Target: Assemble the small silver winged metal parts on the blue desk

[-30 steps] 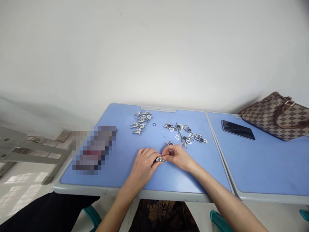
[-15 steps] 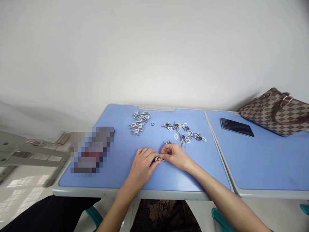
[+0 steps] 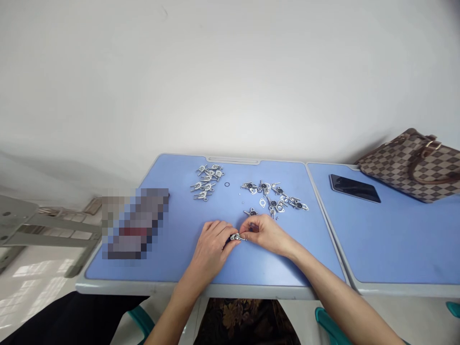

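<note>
Between the thumb and fingers of my left hand [image 3: 214, 244] is a small silvery metal part [image 3: 235, 236] with a flat flange and a thin arm. The thumb and forefinger of my right hand [image 3: 264, 234] pinch together at the part's right end. Just beyond my right fingers lies a loose metal piece [image 3: 253, 212] with a black round centre. Farther back on the right is a scattered group of similar black-centred pieces [image 3: 273, 203], with a flat oval plate [image 3: 262, 202] among them. Several silvery pieces [image 3: 207, 178] form a cluster at the back left.
A thin dark ring [image 3: 227, 184] lies between the two groups on the blue table [image 3: 172, 239]. To the left is a blurred-out dark object [image 3: 138, 225]. A phone [image 3: 355, 188] and a checked handbag [image 3: 413, 163] rest on the adjoining table at right.
My right fingers have shifted slightly at the metal part, and more of its flange and arm shows. The loose pieces lie as before; the view has moved a little.
</note>
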### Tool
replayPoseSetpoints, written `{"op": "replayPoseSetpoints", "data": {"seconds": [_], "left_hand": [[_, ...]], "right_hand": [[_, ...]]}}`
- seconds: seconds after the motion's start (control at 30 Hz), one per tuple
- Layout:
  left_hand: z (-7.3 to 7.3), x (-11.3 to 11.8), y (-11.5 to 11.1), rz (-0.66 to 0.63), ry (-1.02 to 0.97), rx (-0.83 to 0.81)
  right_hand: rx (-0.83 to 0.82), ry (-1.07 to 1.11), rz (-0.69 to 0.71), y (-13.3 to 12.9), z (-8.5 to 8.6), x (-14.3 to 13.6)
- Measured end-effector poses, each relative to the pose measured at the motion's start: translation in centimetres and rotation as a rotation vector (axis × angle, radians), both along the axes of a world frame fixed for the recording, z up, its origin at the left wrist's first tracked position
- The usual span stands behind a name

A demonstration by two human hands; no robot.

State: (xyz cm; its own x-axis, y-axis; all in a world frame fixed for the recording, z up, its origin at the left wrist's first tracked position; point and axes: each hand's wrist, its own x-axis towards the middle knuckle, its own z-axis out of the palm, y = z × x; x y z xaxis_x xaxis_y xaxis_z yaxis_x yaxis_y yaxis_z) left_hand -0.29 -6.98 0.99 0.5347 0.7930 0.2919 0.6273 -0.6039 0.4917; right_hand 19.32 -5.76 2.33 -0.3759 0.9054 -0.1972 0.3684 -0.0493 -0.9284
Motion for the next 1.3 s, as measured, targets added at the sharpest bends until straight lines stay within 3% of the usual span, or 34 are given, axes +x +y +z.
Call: {"op": "replayPoseSetpoints", "data": {"seconds": [0.2,0.4,0.5,0.63,0.83,1.03,1.13,1.3], "left_hand": [[-0.2,0.0,0.0,-0.001,-0.013,0.012],[-0.1,0.0,-0.1,-0.007,-0.021,0.023],[-0.2,0.0,0.0,-0.006,-0.019,0.028],[-0.1,-0.1,-0.1,-0.007,-0.016,0.015],[-0.1,-0.1,0.0,-0.01,-0.015,0.01],[-0.1,-0.1,0.0,0.001,0.003,0.016],[0.0,0.0,0.0,-0.007,0.004,0.013],[0.1,0.0,0.0,-0.01,-0.008,0.018]], "right_hand": [[0.062,-0.127,0.02,-0.2,0.4,-0.1],[0.223,-0.257,0.059,-0.4,0.7,-0.6],[0.184,-0.264,0.047,-0.6,0.8,-0.6],[0.077,-0.133,-0.008,-0.8,1.8,0.4],[-0.073,0.322,0.006,-0.2,2.9,2.5],[0.216,0.249,-0.134,0.0,2.6,2.2],[0.245,0.254,-0.177,-0.4,2.3,1.6],[0.33,0.189,-0.136,-0.7,2.0,0.7]]}}
